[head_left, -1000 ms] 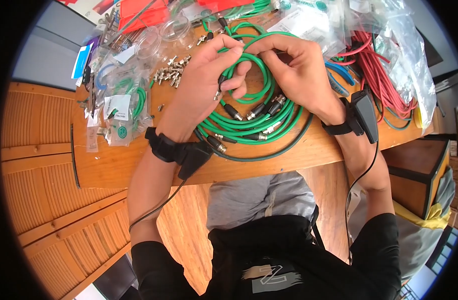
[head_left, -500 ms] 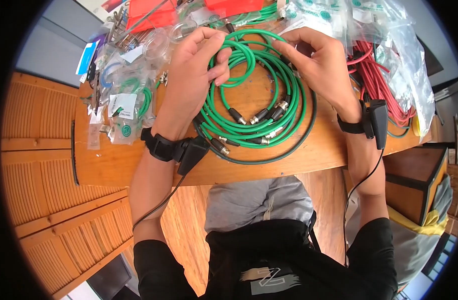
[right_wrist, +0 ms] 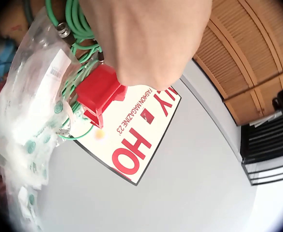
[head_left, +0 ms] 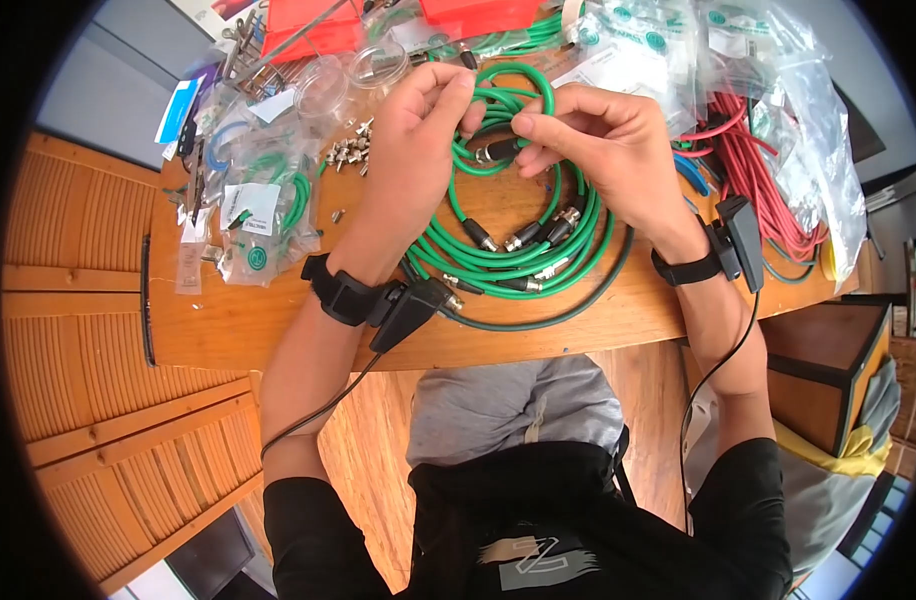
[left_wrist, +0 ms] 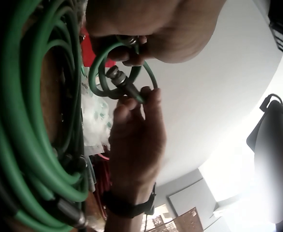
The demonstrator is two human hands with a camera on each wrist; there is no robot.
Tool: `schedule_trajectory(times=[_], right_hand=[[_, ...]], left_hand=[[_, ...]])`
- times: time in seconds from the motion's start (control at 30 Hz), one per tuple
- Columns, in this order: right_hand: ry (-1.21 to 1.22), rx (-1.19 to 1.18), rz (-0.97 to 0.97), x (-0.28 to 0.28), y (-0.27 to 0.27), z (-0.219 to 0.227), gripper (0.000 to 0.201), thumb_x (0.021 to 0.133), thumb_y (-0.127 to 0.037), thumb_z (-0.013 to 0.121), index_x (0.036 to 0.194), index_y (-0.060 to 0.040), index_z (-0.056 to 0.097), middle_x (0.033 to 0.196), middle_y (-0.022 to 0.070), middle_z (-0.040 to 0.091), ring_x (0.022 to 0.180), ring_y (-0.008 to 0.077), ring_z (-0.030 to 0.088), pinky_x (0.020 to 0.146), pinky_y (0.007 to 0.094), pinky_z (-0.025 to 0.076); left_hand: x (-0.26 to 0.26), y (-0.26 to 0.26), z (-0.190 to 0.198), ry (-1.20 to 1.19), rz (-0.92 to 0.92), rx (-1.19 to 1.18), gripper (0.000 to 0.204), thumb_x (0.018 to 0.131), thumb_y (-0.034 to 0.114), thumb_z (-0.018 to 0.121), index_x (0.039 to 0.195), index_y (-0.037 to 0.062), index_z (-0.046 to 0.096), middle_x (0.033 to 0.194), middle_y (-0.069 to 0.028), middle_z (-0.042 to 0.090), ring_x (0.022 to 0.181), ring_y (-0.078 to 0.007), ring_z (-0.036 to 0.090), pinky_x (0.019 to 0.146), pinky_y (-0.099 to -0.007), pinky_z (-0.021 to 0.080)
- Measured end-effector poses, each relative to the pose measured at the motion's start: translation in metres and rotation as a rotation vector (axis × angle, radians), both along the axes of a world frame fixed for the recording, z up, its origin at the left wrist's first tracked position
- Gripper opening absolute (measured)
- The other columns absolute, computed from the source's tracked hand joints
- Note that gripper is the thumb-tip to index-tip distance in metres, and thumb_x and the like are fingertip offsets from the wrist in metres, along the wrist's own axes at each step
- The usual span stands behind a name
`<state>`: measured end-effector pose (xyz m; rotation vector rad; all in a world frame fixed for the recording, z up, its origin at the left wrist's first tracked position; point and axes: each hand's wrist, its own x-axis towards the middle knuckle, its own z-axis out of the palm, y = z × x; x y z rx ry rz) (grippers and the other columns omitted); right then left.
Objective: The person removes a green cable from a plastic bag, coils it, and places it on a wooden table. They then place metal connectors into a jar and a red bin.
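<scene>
My left hand (head_left: 418,150) grips a small coil of green cable (head_left: 523,70) at its left side, over the table. Opposite it, my right hand (head_left: 613,150) pinches the cable's free end just behind a black-sleeved BNC connector (head_left: 496,151). The left wrist view shows that metal-tipped plug (left_wrist: 124,83) standing out from the right fingertips, beside the small loops. Below both hands lies a larger coil of green cables (head_left: 478,262) with several BNC connectors on it. In the right wrist view the back of the right hand (right_wrist: 146,43) hides its fingers.
Loose metal connectors (head_left: 350,150) lie left of the coil, near clear round tubs (head_left: 378,65). Bagged green cable (head_left: 268,215) is at far left. Red cables (head_left: 758,180) and clear plastic bags (head_left: 638,45) sit at the right and back. Red bins (head_left: 313,25) stand behind.
The right hand swung out to the right along the cable, then came back inward with the connector end in its fingers. The left hand keeps its hold on the small coil.
</scene>
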<state>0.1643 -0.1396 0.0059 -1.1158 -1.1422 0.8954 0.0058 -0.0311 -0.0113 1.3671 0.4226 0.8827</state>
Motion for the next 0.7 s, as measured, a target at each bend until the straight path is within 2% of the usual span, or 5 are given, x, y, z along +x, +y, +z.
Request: schedule_trajectory(times=[0.3,0.4,0.5,0.6,0.7], right_hand=[[-0.255,0.065,-0.21,-0.003,0.001,-0.007,0.016,0.085,-0.012,0.082,0.087,0.0023,0.075,0.072,0.005,0.07,0.064,0.0082,0.067,0.057,0.0227,0.054],[-0.668,0.248,-0.296,0.001,0.003,-0.012,0.021,0.083,-0.014,0.084,0.082,0.0029,0.072,0.069,0.0038,0.068,0.06,0.0068,0.063,0.054,0.0232,0.051],[-0.495,0.008,-0.242,0.002,0.001,-0.01,0.015,0.086,-0.007,0.081,0.094,0.0007,0.071,0.078,-0.0001,0.068,0.077,0.006,0.064,0.069,0.022,0.052],[-0.2,0.073,-0.146,0.005,0.007,-0.012,0.025,0.087,-0.017,0.082,0.099,0.0011,0.07,0.078,0.0022,0.071,0.067,0.0064,0.063,0.054,0.0221,0.048],[0.011,0.029,0.091,-0.001,0.004,-0.003,0.026,0.091,-0.016,0.078,0.108,0.0008,0.069,0.085,0.0017,0.072,0.075,0.0067,0.065,0.063,0.021,0.05]], left_hand=[[-0.007,0.002,0.002,-0.09,-0.219,-0.289,0.02,0.108,0.02,0.05,0.105,0.0009,0.057,0.078,0.0023,0.05,0.073,-0.0067,0.043,0.067,-0.0242,0.038],[-0.006,0.002,0.002,-0.099,-0.235,-0.33,0.019,0.108,0.019,0.049,0.103,0.0018,0.056,0.078,0.0025,0.048,0.071,-0.0066,0.041,0.066,-0.0241,0.037],[-0.009,0.003,0.007,-0.154,-0.257,-0.375,0.018,0.108,0.018,0.047,0.099,0.0032,0.053,0.076,0.0033,0.044,0.069,-0.0067,0.039,0.065,-0.024,0.036],[-0.008,0.0,0.015,-0.231,-0.286,-0.429,0.02,0.109,0.018,0.045,0.094,0.0053,0.05,0.073,0.0042,0.04,0.067,-0.0069,0.037,0.063,-0.0246,0.035],[-0.008,0.006,0.011,-0.318,-0.362,-0.44,0.023,0.109,0.021,0.045,0.09,0.0072,0.048,0.068,0.005,0.037,0.064,-0.0071,0.035,0.061,-0.0256,0.033]])
